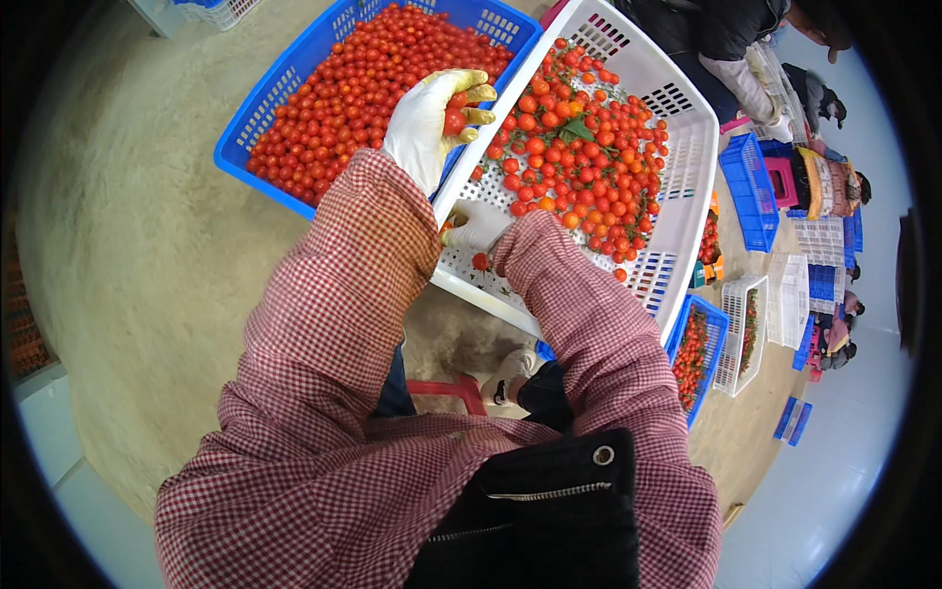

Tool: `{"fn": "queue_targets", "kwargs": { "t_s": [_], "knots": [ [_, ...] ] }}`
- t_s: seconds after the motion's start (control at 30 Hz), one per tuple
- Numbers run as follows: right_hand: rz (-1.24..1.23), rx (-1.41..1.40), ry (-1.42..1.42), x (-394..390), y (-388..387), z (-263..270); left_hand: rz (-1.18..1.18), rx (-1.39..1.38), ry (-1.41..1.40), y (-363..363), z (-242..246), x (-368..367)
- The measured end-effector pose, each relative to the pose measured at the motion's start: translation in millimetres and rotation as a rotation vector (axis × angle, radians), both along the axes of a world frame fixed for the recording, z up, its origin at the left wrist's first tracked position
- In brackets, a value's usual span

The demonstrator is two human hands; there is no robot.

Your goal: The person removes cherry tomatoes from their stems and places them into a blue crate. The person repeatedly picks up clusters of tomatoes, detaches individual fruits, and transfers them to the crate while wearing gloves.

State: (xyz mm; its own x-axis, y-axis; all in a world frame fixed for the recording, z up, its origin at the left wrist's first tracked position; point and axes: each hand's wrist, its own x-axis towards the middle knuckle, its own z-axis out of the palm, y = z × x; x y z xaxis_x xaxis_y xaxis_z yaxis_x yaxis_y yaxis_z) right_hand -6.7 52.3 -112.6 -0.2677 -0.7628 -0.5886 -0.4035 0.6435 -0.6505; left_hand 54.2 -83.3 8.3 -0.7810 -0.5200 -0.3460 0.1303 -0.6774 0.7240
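My left hand (434, 121), in a white glove with yellow-stained fingertips, is curled around a few cherry tomatoes (454, 122). It is above the shared edge of a blue plastic crate (254, 110) and a white plastic crate (692, 173). Loose red cherry tomatoes (353, 92) fill much of the blue crate. Inside the white one lie cherry tomatoes (589, 158), some on green stems, with a green leaf (578, 129). My right hand (477, 224), also gloved, is low in the white crate near its left wall; an orange-red tomato shows at its fingertips, which are partly hidden.
Below the crates are a red stool (445, 388) and a shoe (513, 372). To the right stand a blue crate of tomatoes (715, 331), a white crate (758, 294), an empty-looking blue crate (751, 188) and a pink stool (781, 180). Co-workers (736, 59) are at the upper right.
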Motion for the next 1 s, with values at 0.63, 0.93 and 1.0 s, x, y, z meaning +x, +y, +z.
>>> {"fn": "queue_targets", "kwargs": {
  "t_s": [0.63, 0.93, 1.0],
  "knots": [
    [-0.399, -0.243, -0.615, -35.0, 35.2, 54.6, -0.129, -0.027, 0.042, 5.8, -3.8, -1.2],
    [-0.737, -0.839, -1.109, -38.7, 78.4, 92.8, -0.706, -0.468, -0.034, 52.5, -2.8, -12.2],
    [-0.919, -0.775, -0.963, -36.0, 76.8, 91.6, -0.638, -0.44, -0.029, 65.4, -6.4, -14.0]
  ]
}}
